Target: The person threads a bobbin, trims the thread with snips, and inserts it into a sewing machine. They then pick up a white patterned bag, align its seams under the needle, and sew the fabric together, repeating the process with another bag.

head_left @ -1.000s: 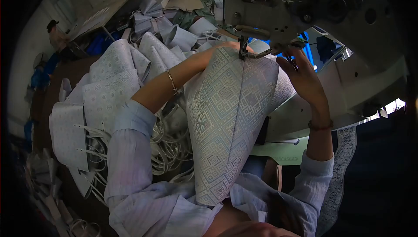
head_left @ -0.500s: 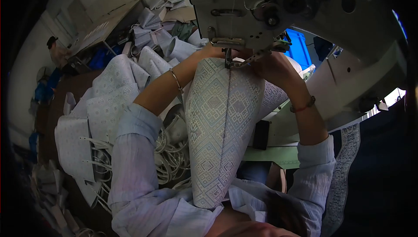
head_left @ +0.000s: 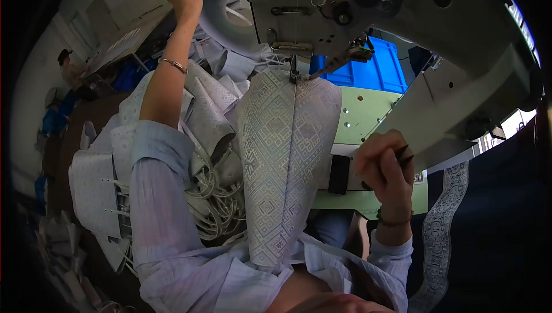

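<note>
A pale patterned fabric piece [head_left: 287,163] with a seam down its middle hangs from under the presser foot [head_left: 294,74] of a sewing machine [head_left: 339,20]. Up at the far left, my left hand [head_left: 187,1] is closed on the edge of a large curved pale grey piece [head_left: 215,22], away from the needle. My right hand [head_left: 386,166] is raised right of the fabric, over the green machine table [head_left: 368,109]. Its fingers are curled around a small dark pointed tool [head_left: 406,153], mostly hidden in the hand.
Pale fabric pieces [head_left: 95,189] and white cords [head_left: 215,215] are heaped at the left. Behind the needle stands a blue crate [head_left: 382,63]. A black phone-like object [head_left: 339,174] lies by the fabric. Patterned trim [head_left: 443,227] hangs at right. A person [head_left: 72,71] is far left.
Both hands have left the fabric at the needle. My left hand went up and left, where the grey piece now shows; my right came down and back, now with the dark tool.
</note>
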A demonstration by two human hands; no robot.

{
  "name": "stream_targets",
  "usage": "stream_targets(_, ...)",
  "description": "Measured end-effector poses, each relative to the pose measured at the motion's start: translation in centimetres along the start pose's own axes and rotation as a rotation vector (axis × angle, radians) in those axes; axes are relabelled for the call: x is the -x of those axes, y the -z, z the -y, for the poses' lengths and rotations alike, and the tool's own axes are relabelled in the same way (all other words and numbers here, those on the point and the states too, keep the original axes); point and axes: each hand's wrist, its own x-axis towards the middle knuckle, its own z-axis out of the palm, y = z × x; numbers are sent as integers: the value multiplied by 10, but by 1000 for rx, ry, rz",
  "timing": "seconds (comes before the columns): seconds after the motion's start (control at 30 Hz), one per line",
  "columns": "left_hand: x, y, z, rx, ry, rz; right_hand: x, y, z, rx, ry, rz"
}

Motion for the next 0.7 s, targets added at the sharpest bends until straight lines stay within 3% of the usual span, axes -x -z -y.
stream_targets(0.07, 28, 20, -5, 46, 66, 60, 12, -40, 14, -343, 89, 292)
stream_targets(0.13, 71, 36, -2, -74, -344, 101, 17, -64, 16, -584, 159, 515)
stream_targets(0.27, 167, 138, -129, 636, 53, 625, 34, -86, 21, -730, 232, 656)
stream_targets(0.37, 204, 203, -171, 675, -372, 905, 48, -98, 32, -736, 256, 662)
stream_targets(0.43, 220, 232, -203, 680, -558, 990, 61, -103, 40, -710, 270, 646)
stream_targets(0.5, 234, 248, -222, 462, -893, 1122, 66, -102, 46, -690, 280, 628)
stream_targets(0.63, 236, 256, -227, 228, -1021, 1143, 74, -92, 48, -593, 263, 500)
stream_targets(0.7, 229, 263, -234, 325, -898, 958, 81, -74, 40, -352, 244, 206)
